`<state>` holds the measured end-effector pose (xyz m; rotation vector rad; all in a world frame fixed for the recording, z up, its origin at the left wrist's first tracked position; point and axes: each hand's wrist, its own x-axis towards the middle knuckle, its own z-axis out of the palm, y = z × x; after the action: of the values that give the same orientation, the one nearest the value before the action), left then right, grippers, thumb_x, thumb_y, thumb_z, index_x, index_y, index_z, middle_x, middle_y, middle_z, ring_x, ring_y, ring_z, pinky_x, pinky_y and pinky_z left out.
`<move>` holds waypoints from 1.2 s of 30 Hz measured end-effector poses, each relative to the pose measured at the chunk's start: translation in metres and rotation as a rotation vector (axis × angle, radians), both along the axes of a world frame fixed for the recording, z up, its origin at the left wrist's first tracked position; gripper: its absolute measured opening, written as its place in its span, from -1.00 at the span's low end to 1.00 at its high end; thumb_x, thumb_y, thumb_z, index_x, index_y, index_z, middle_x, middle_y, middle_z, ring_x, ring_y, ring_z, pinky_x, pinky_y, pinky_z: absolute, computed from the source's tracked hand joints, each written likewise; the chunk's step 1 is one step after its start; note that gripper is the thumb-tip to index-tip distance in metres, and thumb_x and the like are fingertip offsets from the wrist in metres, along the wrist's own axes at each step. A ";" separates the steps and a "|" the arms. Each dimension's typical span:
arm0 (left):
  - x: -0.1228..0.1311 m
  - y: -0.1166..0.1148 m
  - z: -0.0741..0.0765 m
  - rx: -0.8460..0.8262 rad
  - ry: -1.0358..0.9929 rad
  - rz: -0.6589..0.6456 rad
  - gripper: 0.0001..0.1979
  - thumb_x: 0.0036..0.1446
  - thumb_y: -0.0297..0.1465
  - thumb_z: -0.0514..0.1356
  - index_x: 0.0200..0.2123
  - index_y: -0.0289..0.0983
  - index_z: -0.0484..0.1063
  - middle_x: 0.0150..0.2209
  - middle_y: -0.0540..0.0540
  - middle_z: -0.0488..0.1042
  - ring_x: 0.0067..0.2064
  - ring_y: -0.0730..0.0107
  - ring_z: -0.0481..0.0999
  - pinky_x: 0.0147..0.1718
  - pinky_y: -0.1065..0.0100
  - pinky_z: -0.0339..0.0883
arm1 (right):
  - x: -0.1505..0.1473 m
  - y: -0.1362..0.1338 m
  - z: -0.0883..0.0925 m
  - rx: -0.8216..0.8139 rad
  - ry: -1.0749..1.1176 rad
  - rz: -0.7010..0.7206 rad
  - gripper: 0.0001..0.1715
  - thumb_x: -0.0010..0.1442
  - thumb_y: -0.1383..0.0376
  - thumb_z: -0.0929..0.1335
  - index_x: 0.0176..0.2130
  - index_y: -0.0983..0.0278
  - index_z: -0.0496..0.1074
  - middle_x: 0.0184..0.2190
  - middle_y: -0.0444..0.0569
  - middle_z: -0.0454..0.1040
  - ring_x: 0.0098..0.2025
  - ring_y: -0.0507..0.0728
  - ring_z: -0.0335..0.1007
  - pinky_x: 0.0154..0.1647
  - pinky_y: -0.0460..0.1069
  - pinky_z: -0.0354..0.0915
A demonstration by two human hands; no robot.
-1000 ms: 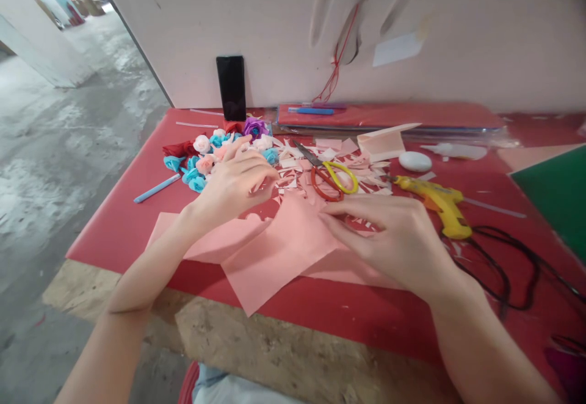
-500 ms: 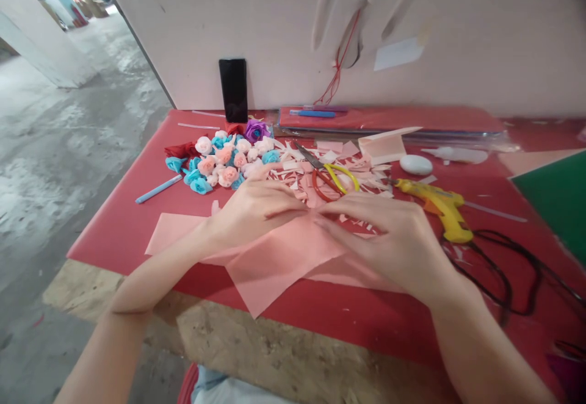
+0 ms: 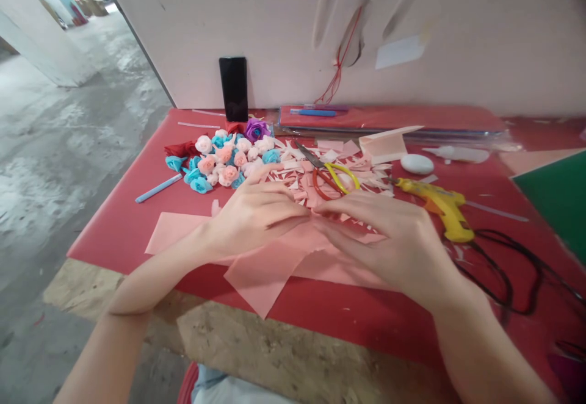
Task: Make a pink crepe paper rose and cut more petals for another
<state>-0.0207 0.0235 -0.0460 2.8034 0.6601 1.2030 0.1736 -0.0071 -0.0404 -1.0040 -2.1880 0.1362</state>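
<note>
My left hand (image 3: 256, 212) is closed on the upper edge of a pink sheet of paper (image 3: 265, 279), thumb and fingers pinching near the middle. From the other side my right hand (image 3: 389, 233) pinches the same sheet, its fingertips close to the left ones; the exact grip is partly hidden. One corner of the sheet points down toward the table's front edge. Beneath it lies a longer pink paper (image 3: 171, 230). Just beyond the hands, scissors (image 3: 336, 178) with one red and one yellow handle rest slightly parted on paper scraps (image 3: 293, 175).
Several small paper roses (image 3: 224, 157) are heaped at the back left, near a blue pen (image 3: 158, 188). A phone (image 3: 234, 90) leans on the white wall. To the right lie a yellow glue gun (image 3: 437, 202) with a black cord, a white oval object (image 3: 416, 164) and a bottle (image 3: 460, 154).
The pink sheet's right side has been drawn in or folded, so a narrower part hangs below the fingers, uncovering more of the paper underneath. Both hands stay in nearly the same place.
</note>
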 end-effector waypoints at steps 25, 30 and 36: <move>-0.010 0.001 0.005 0.029 0.036 -0.025 -0.90 0.10 -0.54 0.13 -0.39 -0.31 0.43 -0.44 -0.03 0.54 -0.36 0.47 0.50 -0.28 0.37 0.39 | -0.003 0.008 0.001 0.068 -0.047 0.072 -0.86 0.19 0.34 0.27 -0.35 0.30 0.40 -0.41 -0.04 0.52 -0.32 0.09 0.42 -0.24 0.01 0.31; -0.011 0.001 0.005 0.044 0.056 -0.033 -0.87 0.12 -0.56 0.10 -0.38 -0.32 0.43 -0.43 -0.04 0.55 -0.34 0.46 0.50 -0.34 0.39 0.39 | 0.008 0.008 0.004 0.003 -0.149 0.171 -0.79 0.20 0.37 0.25 -0.44 0.29 0.40 -0.50 -0.09 0.48 -0.46 0.05 0.37 -0.35 0.01 0.27; -0.017 0.008 0.011 0.072 0.024 0.013 -0.86 0.09 -0.56 0.12 -0.38 -0.25 0.45 -0.47 0.02 0.53 -0.38 0.48 0.50 -0.27 0.33 0.40 | 0.037 0.013 0.004 0.005 -0.255 0.110 -0.63 0.23 0.28 0.19 -0.55 0.22 0.38 -0.52 -0.06 0.47 -0.50 0.12 0.37 -0.46 0.05 0.23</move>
<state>-0.0378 0.0317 -0.0349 2.8807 0.6496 1.2222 0.2102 0.0059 -0.0363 -0.9406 -2.4756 0.0557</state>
